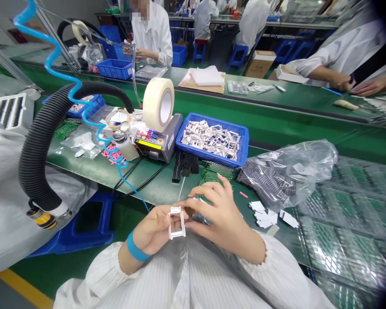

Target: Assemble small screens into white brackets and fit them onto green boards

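Note:
My left hand (155,226), with a blue band at its wrist, grips a small white rectangular plastic frame (177,234) by its left side, in front of my body. The frame has an open middle and a narrower piece along its top. My right hand (220,212) comes in from the right, with its thumb and forefinger closing at the frame's right edge. A small dark brownish thing shows between those fingertips; its kind is unclear. The other fingers of that hand are raised and spread. Behind them lie green circuit boards (210,172), partly hidden by the hand.
A blue bin (245,148) of white plastic frames stands behind my hands, beside a tape dispenser (148,148) with a large tape roll (151,105). Rightward are a clear bag (312,159), white pieces (263,216) and trayed boards (350,206). A black hose (35,146) arches left. Co-workers sit opposite.

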{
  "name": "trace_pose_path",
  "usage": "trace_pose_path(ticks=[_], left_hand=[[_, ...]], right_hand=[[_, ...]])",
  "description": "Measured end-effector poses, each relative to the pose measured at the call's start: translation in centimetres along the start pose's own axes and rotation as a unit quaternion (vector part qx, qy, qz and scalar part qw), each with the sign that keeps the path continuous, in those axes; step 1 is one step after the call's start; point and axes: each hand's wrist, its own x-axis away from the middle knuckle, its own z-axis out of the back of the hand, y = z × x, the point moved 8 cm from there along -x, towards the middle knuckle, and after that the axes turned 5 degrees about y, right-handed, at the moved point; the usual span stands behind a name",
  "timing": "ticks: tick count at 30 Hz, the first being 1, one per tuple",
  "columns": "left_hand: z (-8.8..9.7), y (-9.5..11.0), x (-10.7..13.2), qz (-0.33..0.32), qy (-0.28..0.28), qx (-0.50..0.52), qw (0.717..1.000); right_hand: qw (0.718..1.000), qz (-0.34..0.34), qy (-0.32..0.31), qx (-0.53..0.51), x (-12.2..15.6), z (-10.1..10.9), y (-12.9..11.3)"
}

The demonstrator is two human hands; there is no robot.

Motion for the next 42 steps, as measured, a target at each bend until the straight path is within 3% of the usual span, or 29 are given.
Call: trace_pose_path(ticks=[8, 12, 15, 20, 27, 33, 36, 39, 42], left_hand=[[0.2, 0.7, 0.1, -0.002, 0.006, 0.021, 1.000], [-0.4, 0.1, -0.9, -0.033, 0.012, 0.002, 0.999], [-1.3, -0.3, -1.4, -0.039, 0.009, -0.023, 0.999], [-1.8, 0.2, -1.5, -0.063, -0.002, -0.066, 0.996], [-0.9, -0.5, -1.5, -0.068, -0.004, -0.096, 0.993], [1.0, -1.7, -1.6, -0.079, 0.100, -0.007, 0.992], [1.1, -2.4, -2.0, -0.055, 0.083, 0.013, 0.995], [1.2, -2.8, -2.3, -0.033, 0.059, 0.024, 0.997], [1.2, -3.3, -2.4, -0.012, 0.046, 0.027, 0.999]], right_hand=[[0.989, -0.018, 0.055, 0.138, 1.3, 2.7, 3.2], [0.987, -0.046, 0.138, 0.075, 1.8, 4.0, 2.4], [0.988, -0.039, 0.150, 0.020, 1.9, 3.8, 0.7], [0.991, -0.021, 0.129, -0.002, 1.9, 2.9, -0.5], [0.991, -0.011, 0.131, -0.003, 2.3, 2.6, -1.0], [0.989, 0.008, -0.016, 0.146, 2.8, -0.2, -2.4], [0.990, -0.056, -0.024, 0.124, 3.9, 1.0, 0.3], [0.972, -0.188, -0.038, 0.136, 7.1, 3.2, 6.6], [0.934, -0.282, -0.103, 0.194, 11.2, 4.5, 13.0]])
